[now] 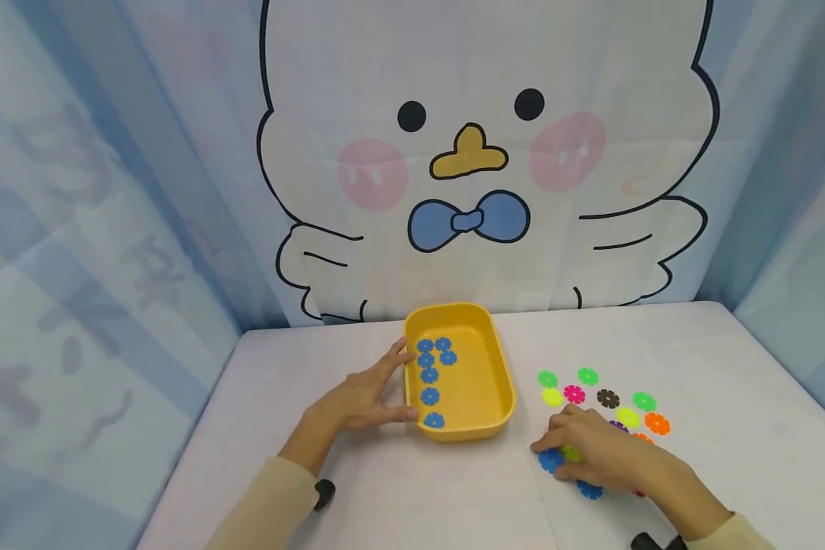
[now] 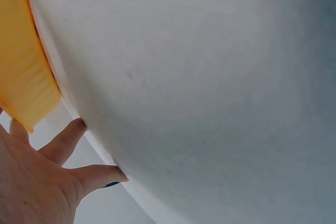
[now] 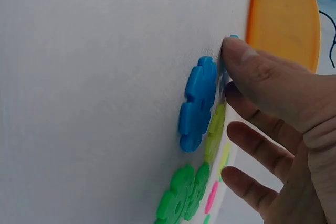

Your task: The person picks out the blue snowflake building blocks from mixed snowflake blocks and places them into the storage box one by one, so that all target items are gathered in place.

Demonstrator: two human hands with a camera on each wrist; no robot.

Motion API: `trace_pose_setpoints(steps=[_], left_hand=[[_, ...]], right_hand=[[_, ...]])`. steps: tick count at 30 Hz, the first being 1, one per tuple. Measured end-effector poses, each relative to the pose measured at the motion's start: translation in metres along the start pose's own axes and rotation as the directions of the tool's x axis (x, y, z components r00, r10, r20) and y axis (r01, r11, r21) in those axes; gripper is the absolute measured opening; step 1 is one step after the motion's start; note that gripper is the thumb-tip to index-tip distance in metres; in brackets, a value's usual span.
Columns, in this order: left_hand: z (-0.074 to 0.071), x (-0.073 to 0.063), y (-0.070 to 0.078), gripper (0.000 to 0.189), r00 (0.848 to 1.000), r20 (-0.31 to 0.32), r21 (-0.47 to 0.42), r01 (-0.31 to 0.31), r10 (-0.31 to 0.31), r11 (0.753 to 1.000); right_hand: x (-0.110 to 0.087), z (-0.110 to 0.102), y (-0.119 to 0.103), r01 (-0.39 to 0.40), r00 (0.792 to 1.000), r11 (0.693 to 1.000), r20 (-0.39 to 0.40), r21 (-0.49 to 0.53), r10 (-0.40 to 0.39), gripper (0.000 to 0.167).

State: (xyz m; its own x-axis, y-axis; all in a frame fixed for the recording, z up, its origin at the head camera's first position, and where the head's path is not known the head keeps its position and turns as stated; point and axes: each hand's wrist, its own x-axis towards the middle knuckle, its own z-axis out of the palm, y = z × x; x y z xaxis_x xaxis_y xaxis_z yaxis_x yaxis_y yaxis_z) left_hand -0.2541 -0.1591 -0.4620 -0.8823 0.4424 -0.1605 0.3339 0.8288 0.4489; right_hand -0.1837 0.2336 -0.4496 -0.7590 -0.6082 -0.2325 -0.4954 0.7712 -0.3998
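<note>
A yellow tray stands mid-table with several blue notched flower-shaped discs along its left side. My left hand touches the tray's left side with thumb and fingers spread wide; the same hand shows beside the tray wall in the left wrist view. To the right, my right hand pinches a blue flower disc on the table between thumb and forefinger. Another blue disc lies just under that hand, and in the right wrist view this disc is close to the thumb.
Loose flower discs in several colours lie around and beyond my right hand, among them green, pink, brown and orange. Some are partly hidden beneath it. A printed cloth hangs behind the table.
</note>
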Motion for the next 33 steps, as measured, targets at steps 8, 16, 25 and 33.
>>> trace_pose_setpoints(steps=[8, 16, 25, 33], left_hand=[[0.002, -0.003, -0.001, 0.099, 1.0, -0.011, -0.004, 0.005, -0.005, 1.0], [0.001, -0.002, 0.0, 0.099, 1.0, 0.002, 0.018, 0.015, -0.015, 1.0], [-0.001, 0.0, -0.001, 0.098, 1.0, 0.001, 0.019, 0.002, -0.002, 1.0], [-0.001, -0.001, 0.001, 0.098, 1.0, 0.002, 0.015, 0.009, -0.009, 1.0]], right_hand=[[0.003, -0.009, -0.003, -0.004, 1.0, 1.0, -0.023, -0.025, 0.003, 0.035], [-0.001, -0.026, -0.001, 0.066, 0.981, 0.998, -0.179, -0.015, -0.068, 0.037], [0.012, -0.037, 0.0, 0.117, 0.906, 0.993, -0.411, 0.005, -0.104, 0.031], [0.025, -0.041, -0.001, 0.157, 0.872, 0.987, -0.474, 0.036, -0.121, 0.033]])
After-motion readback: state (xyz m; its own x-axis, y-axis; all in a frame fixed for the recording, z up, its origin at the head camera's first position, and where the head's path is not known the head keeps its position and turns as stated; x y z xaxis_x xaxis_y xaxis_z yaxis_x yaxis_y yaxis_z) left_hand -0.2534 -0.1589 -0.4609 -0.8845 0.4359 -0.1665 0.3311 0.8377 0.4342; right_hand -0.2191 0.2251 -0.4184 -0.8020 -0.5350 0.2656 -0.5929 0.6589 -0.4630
